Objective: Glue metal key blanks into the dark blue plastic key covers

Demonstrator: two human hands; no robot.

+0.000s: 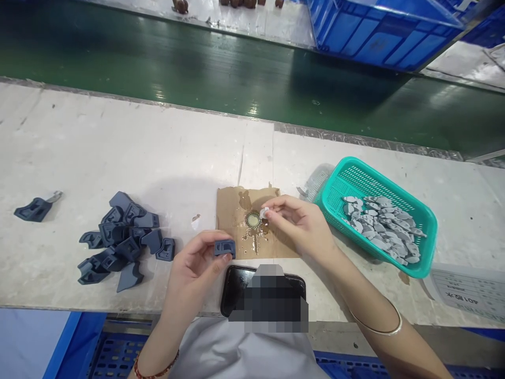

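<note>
My left hand pinches a dark blue-grey moulded plastic part with a recessed face, just over the left edge of a brown cardboard piece. Between thumb and fingertips, my right hand holds a small pale grey piece. That piece is beside a bottle cap with a crimped rim and yellowish contents, lying on the wet-stained cardboard. Left of my left hand lies a pile of similar dark parts. To the right, a green plastic basket contains many small grey pieces.
A single dark part with a grey piece attached lies far left. Below the cardboard rests a phone, partly blurred out. A white container with printed label stands at right. Beyond the table runs a green conveyor belt, with a blue crate behind.
</note>
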